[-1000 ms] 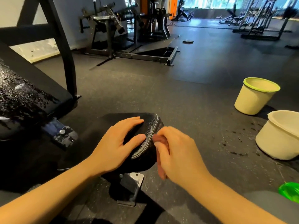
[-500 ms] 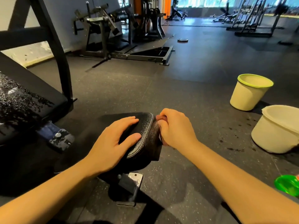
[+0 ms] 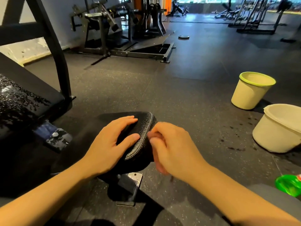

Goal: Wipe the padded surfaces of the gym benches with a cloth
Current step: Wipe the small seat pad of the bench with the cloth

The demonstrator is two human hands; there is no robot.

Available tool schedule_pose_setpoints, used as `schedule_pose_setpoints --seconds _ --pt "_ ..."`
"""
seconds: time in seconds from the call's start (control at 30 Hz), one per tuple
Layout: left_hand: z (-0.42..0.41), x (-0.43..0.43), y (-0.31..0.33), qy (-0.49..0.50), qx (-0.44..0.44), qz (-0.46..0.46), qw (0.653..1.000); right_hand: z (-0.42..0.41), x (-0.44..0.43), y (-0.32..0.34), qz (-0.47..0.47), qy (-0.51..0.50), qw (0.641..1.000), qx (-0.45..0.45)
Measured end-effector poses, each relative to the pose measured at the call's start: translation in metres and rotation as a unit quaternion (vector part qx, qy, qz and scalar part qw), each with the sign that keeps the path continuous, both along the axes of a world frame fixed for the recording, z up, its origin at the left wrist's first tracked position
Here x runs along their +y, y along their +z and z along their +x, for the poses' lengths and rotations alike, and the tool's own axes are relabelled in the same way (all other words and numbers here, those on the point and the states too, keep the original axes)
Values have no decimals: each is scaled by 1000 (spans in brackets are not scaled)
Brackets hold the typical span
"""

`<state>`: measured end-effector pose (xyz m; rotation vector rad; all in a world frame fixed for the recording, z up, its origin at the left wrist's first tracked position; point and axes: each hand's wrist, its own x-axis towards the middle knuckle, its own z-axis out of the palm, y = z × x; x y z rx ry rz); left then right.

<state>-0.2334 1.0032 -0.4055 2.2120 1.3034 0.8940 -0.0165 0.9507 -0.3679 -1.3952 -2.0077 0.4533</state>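
A small black padded bench seat (image 3: 145,126) with grey stitching sits low in front of me, its surface beaded with water. My left hand (image 3: 110,144) rests flat on its top, fingers straight. At the seat's right side edge, my right hand (image 3: 172,147) has its fingers curled against the pad. It grips a pinkish cloth (image 3: 160,169); only a blurred bit of this shows under the hand. A larger black back pad (image 3: 19,108), wet with droplets, slopes up at the left.
Two cream buckets stand on the rubber floor at the right, one with a green rim (image 3: 250,93) and one nearer (image 3: 276,132). A green bottle top (image 3: 288,185) lies at the right edge. The bench's metal bracket (image 3: 132,181) is below the seat. Gym machines (image 3: 114,30) stand behind.
My right hand slid along the seat's side edge away from me, then back toward me. My left hand stayed flat on the seat top.
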Motion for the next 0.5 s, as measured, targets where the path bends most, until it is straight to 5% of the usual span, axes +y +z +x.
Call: schedule_pose_setpoints --seconds 0.1,0.23,0.33,0.43,0.5 --pt "0 0 1 -3 -2 -2 1000 3 0 -1 22 18 1000 -10" --pt "-1 0 0 -7 4 -4 1000 27 53 -15 -52 -186 980 -42" --pt "-2 0 0 -9 1 -5 1000 29 83 -22 -87 -266 954 107" --pt "-2 1 0 -11 5 -6 1000 9 89 -13 -102 -216 936 257" --pt "-3 2 0 -11 2 -9 1000 2 82 -8 -95 -174 939 282"
